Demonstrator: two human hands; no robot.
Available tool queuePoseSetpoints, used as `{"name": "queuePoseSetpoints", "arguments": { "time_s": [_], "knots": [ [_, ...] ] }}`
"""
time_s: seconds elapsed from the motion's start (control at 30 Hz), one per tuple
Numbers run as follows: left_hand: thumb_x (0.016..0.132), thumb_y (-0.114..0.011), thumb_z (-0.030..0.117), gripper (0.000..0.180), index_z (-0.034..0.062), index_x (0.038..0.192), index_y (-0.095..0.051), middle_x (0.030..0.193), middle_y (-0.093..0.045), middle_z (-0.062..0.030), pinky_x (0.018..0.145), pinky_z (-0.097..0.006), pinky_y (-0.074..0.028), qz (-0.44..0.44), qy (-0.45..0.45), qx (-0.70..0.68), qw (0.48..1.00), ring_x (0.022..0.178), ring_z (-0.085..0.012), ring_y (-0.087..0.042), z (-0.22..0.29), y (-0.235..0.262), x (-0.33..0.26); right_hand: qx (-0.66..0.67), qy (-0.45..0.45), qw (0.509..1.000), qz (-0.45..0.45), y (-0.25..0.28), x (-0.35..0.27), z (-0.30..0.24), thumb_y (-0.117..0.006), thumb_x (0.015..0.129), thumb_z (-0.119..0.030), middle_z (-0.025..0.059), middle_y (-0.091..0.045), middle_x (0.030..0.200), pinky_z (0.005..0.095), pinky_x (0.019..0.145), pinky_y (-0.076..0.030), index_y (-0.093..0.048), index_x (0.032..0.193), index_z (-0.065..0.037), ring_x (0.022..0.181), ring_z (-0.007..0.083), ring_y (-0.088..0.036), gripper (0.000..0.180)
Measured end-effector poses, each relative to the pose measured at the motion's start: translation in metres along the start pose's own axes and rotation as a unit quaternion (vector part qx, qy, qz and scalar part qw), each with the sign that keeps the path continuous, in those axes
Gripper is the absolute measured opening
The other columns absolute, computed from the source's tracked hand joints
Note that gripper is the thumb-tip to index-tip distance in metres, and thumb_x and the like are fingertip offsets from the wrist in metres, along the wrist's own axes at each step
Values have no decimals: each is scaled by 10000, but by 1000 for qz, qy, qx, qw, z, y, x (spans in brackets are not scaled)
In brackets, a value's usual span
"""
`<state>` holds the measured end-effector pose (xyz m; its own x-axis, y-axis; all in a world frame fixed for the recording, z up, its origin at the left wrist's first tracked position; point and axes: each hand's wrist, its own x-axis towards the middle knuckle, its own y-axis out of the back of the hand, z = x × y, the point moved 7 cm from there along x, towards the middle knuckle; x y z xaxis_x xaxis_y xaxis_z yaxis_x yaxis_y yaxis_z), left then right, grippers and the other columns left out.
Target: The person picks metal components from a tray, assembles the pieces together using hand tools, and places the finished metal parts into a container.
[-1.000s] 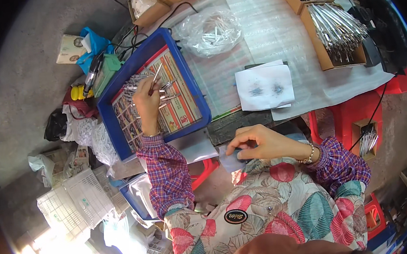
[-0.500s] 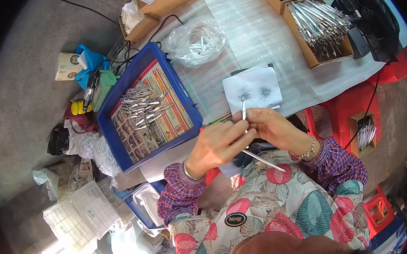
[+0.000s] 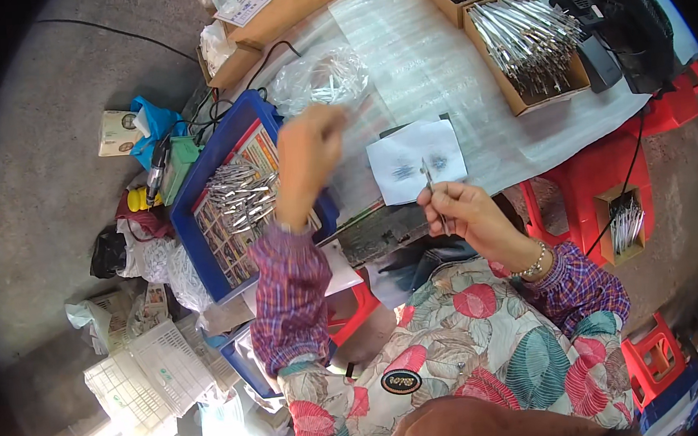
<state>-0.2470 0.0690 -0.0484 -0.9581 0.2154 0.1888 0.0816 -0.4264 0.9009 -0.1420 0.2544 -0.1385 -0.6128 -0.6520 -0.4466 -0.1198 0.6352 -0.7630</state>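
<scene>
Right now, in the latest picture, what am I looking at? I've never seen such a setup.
There is no machine: these are a person's bare hands. The view comes from a wide camera on their head, looking down, so straight edges bend near its rim.

The right hand pinches a thin metal piece between its fingers, near white paper. The left hand appears beside the blue tray; whether it holds anything is unclear.

The tray contains slim metal pieces. Beyond sit a clear bag and metal rods in cardboard.
</scene>
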Motion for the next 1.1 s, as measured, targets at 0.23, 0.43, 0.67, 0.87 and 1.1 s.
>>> {"name": "queuePoseSetpoints", "arguments": {
  "time_s": [0.23,0.43,0.67,0.87,1.1],
  "knots": [
    [744,-613,102,254,15,982,-641,810,-636,-221,680,-434,-478,-5,110,70,991,776,-367,-626,-75,-36,49,-74,-9,997,-19,0,-8,15,-515,953,-165,-16,-551,791,197,676,-432,-605,1068,20,696,59,-497,236],
    [735,-602,56,268,55,999,-645,831,-636,-222,672,-447,-467,30,96,47,994,784,-379,-619,-72,-43,49,-25,-24,999,-33,7,-5,18,-556,936,-194,-23,-582,799,187,666,-415,-631,1065,-9,712,47,-504,238],
    [744,-584,25,324,100,1052,-653,730,-600,-99,588,-310,-450,86,113,-87,986,624,-194,-566,-69,-19,41,-72,-3,997,-4,8,-9,6,-575,924,-182,-6,-613,837,185,687,-440,-634,1071,-19,756,51,-560,227],
    [832,-604,51,93,9,913,-621,709,-546,33,422,-176,-283,-21,248,-448,859,496,-5,-414,6,-10,-15,-73,18,997,8,16,-7,-8,-570,925,-157,16,-613,905,224,758,-481,-618,1065,-6,819,78,-585,211],
    [781,-686,-21,136,18,898,-627,866,-649,-40,490,-173,-390,-20,271,-564,780,582,-32,-501,51,-43,-88,-67,82,994,35,8,-5,-11,-632,886,-152,12,-634,902,226,777,-497,-634,1089,-3,848,91,-605,253]
  ]
}}
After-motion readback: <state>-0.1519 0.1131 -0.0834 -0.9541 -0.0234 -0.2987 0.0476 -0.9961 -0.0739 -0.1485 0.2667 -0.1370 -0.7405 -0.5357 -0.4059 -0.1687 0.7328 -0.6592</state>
